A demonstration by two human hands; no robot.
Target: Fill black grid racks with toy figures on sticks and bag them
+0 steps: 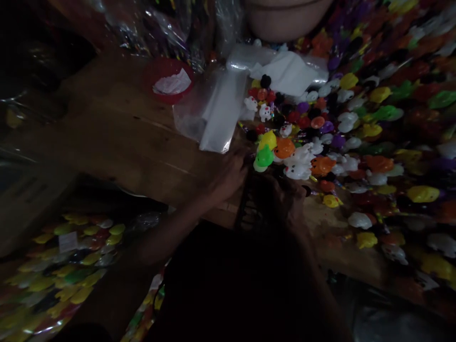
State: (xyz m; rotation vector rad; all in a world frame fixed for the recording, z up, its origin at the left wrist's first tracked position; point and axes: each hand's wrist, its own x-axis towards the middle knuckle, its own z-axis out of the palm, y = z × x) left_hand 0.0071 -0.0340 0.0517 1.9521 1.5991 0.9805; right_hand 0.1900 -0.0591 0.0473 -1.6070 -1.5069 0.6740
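Observation:
My left hand [233, 168] is over the wooden table, its fingers curled just left of a green animal-head figure [264, 156]. Dim light hides what its fingertips hold, if anything. My right hand [290, 199] is closed just below a cluster of figures, among them a white one [298, 170] and an orange one [284, 147]; what lies inside its fingers is in shadow. Between my hands, close to my body, is a dark slotted rack [248, 209]. A yellow figure [268, 139] touches the green one.
Many colourful animal-head figures on shiny sticks [377, 164] cover the table's right side. Clear plastic bags [223, 111] lie ahead, beside a red bowl [170, 97] holding paper. A person's bare limb [285, 19] shows at the top. Bagged figures [71, 270] sit lower left.

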